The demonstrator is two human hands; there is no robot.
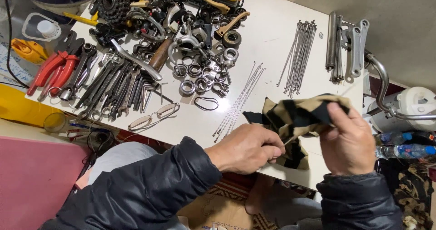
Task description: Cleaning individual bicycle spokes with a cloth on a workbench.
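Observation:
My right hand grips a tan-and-black striped rag bunched over the near right part of the white table. My left hand is pinched shut on a thin metal spoke whose end runs into the rag. Both hands are close together at the table's front edge. Most of the spoke is hidden by the cloth and fingers.
Loose spokes lie left of the rag, and a bundle of spokes behind it. Wrenches, red pliers, bearings and rings, a sprocket and eyeglasses fill the left. Metal bars lie far right.

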